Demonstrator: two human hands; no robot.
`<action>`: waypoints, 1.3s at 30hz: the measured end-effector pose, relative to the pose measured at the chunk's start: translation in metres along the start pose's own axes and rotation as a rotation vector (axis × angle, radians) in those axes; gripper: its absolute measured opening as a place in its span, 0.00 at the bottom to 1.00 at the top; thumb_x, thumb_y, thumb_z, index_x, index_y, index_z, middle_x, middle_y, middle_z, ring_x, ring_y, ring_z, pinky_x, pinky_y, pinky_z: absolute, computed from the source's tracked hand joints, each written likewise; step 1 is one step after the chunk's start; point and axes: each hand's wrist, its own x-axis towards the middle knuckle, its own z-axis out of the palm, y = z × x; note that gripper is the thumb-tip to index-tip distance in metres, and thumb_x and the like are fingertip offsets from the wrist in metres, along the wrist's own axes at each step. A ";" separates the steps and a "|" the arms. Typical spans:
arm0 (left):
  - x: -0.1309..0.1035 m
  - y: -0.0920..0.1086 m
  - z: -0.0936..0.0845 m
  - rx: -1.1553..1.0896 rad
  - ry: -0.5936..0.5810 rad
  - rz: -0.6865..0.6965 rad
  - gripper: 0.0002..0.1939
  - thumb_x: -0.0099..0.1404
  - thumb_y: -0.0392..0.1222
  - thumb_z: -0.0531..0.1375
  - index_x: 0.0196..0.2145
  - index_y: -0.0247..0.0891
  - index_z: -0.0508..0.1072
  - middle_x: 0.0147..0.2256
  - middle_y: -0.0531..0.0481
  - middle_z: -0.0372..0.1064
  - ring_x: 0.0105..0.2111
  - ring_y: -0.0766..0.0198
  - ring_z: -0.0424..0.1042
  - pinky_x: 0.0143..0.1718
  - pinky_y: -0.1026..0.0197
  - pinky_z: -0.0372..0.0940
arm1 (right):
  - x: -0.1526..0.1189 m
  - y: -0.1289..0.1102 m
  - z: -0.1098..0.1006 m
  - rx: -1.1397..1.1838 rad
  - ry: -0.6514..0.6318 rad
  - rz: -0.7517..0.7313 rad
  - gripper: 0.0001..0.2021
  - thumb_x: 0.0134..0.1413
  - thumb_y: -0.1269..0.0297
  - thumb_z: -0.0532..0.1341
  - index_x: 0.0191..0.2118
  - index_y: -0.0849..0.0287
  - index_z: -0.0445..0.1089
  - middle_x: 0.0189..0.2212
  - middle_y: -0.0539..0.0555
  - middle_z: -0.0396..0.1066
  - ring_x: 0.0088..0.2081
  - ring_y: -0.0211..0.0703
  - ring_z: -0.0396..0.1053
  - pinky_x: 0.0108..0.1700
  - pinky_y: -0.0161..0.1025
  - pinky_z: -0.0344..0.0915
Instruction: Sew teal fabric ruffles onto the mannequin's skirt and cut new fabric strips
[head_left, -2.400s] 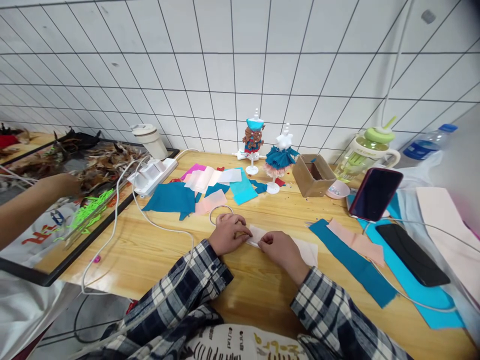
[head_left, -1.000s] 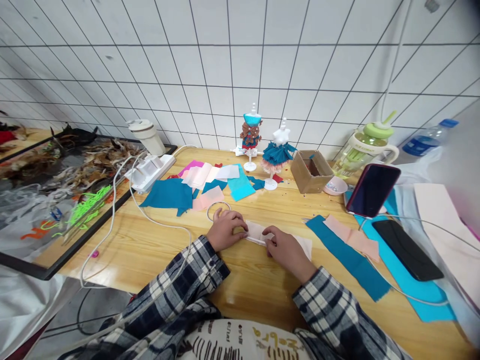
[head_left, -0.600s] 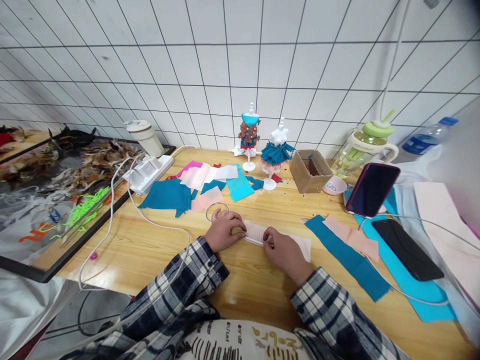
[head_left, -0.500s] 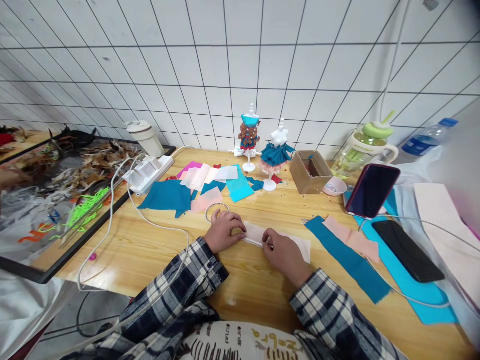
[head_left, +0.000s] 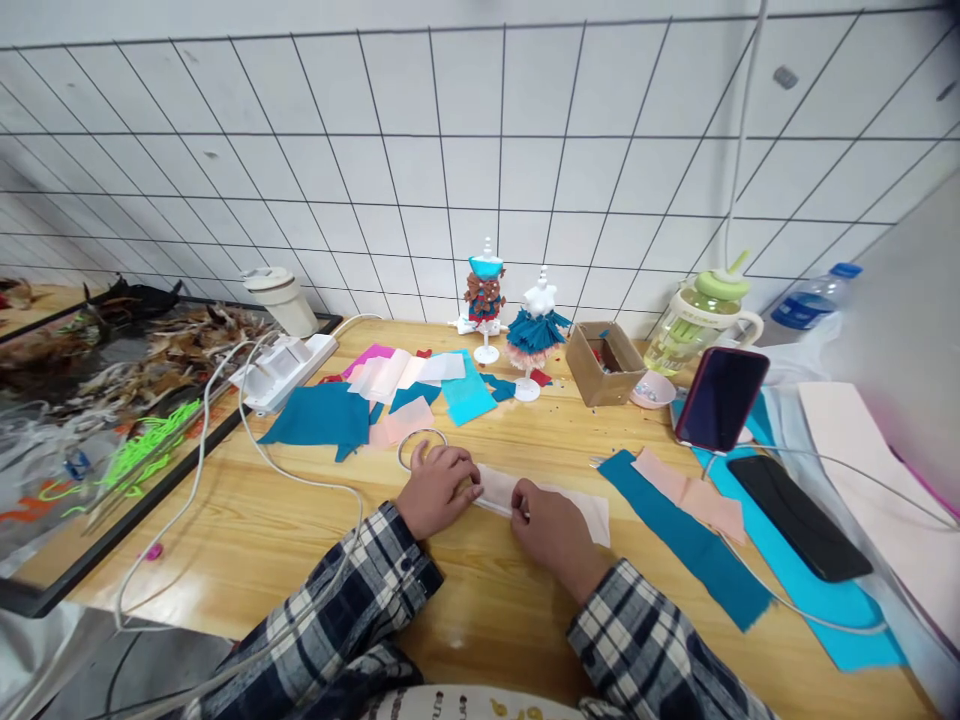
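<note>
Two curled hands (head_left: 437, 492) (head_left: 559, 535), fingertips pinching a pale pink strip (head_left: 496, 488), ring (head_left: 422, 431) (thin, metallic) by the left.

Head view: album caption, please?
Left hand and right hand on a pale-pink fabric strip, light-brown wooden table beneath.

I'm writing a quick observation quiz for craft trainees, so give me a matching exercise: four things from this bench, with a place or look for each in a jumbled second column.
Things:
1. pale strip
2. box
3. cup
4. bowl

Places or looks:
A. brown, open-topped
B. between the box and the propped phone
C. at the fingers of the left hand and right hand
D. behind the socket bar

Pairs: 1-C, 2-A, 3-D, 4-B
</note>
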 end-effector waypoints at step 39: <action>-0.001 0.038 0.019 -0.043 0.039 0.024 0.10 0.62 0.40 0.59 0.42 0.46 0.72 0.45 0.49 0.70 0.49 0.55 0.65 0.59 0.34 0.35 | -0.038 0.028 -0.008 -0.139 0.198 -0.279 0.17 0.55 0.72 0.54 0.46 0.48 0.71 0.33 0.52 0.73 0.39 0.47 0.67 0.37 0.39 0.56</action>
